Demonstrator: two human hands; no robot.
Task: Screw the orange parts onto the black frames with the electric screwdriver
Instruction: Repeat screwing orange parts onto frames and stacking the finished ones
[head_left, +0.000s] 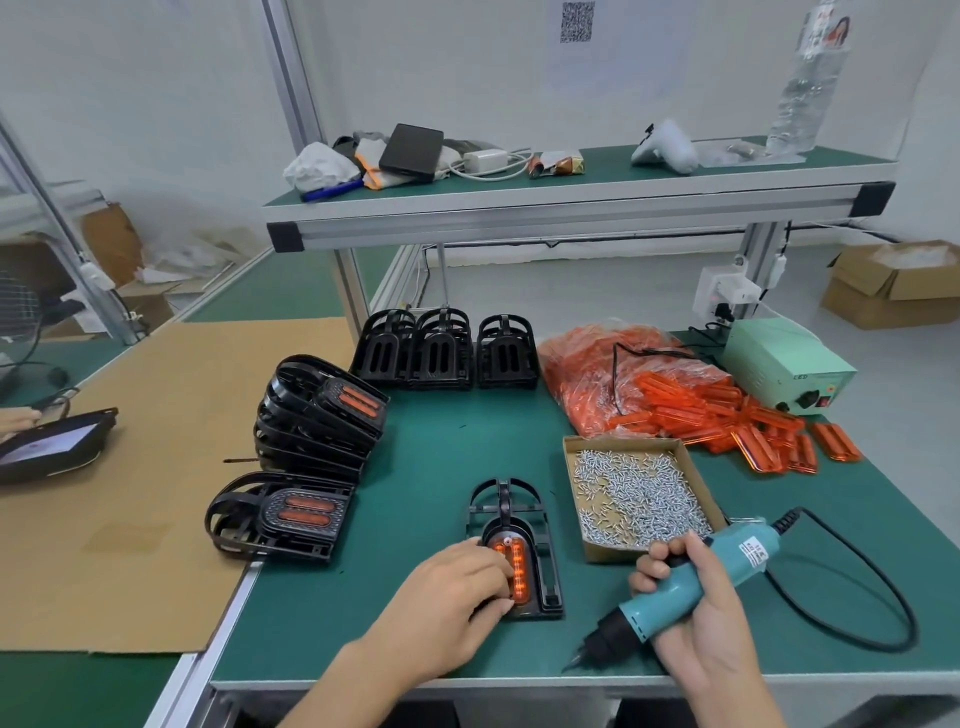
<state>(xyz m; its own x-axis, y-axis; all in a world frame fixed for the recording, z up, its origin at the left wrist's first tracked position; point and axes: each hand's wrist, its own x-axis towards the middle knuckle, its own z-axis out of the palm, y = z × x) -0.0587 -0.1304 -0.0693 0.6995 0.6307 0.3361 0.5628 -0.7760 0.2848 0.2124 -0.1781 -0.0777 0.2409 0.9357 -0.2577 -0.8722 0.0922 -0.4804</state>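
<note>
On the green surface (415, 467), 1 black frame (540, 571) is steadied by the left hand (457, 597), fingers pressing its orange part (514, 569) in place; the electric screwdriver (691, 587) is gripped by the right hand (696, 613), tip parked aside.

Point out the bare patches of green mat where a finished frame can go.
Bare mat lies between the row of empty black frames, the stacked finished frames and the screw tray. More lies right of the screwdriver cord. The back right is crowded: orange parts, power box.
</note>
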